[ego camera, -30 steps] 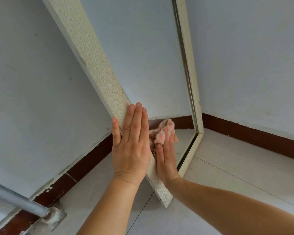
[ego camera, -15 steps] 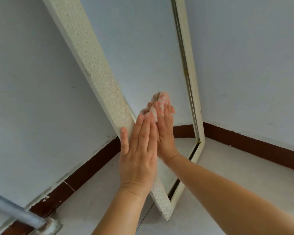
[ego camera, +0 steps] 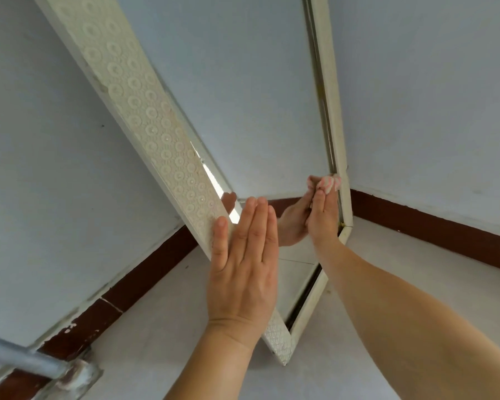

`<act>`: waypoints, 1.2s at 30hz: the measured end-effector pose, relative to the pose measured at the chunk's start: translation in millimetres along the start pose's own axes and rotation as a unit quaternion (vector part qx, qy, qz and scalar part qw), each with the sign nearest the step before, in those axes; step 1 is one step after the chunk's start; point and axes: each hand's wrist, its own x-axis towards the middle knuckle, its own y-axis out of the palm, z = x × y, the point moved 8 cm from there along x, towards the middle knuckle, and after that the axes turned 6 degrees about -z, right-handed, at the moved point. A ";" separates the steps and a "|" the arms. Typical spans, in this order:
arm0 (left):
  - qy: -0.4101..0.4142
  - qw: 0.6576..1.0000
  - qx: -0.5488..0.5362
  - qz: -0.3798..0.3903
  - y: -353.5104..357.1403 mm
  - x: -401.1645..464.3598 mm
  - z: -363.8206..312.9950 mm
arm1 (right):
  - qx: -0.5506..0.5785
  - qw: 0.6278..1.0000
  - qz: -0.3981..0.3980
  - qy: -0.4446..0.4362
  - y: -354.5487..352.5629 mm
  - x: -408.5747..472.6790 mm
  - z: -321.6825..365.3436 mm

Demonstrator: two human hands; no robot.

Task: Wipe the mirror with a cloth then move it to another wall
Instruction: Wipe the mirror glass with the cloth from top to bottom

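Two bare forearms, left hand (ego camera: 243, 272), right hand (ego camera: 322, 217), no sleeves.

Bare glass of the white-framed mirror (ego camera: 243, 111) lies open above both hands; a grey metal pipe (ego camera: 20, 360) blocks the lower left.
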 end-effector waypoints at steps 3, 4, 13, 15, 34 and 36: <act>0.002 1.000 0.006 -0.001 -0.2 0.2 0.0 | -0.059 0.997 0.014 0.056 -5.7 -3.0 -30.8; 0.002 1.000 0.008 -0.002 -0.3 0.2 0.0 | -0.074 0.994 0.023 0.077 -6.9 -3.3 -37.1; -0.001 1.000 0.010 -0.007 -1.4 0.5 0.9 | -0.194 0.953 0.110 0.207 -5.5 24.8 -134.7; -0.003 1.000 0.010 -0.008 -1.5 1.2 0.6 | -0.224 0.943 0.140 0.201 -16.5 4.7 -97.9; -0.019 0.999 -0.036 0.017 -4.0 0.1 4.0 | -0.342 0.862 0.279 0.250 -23.1 -108.9 -51.3; -0.017 0.999 -0.042 0.026 -4.5 -3.0 4.5 | -0.290 0.860 0.300 0.295 -16.9 -122.9 -53.5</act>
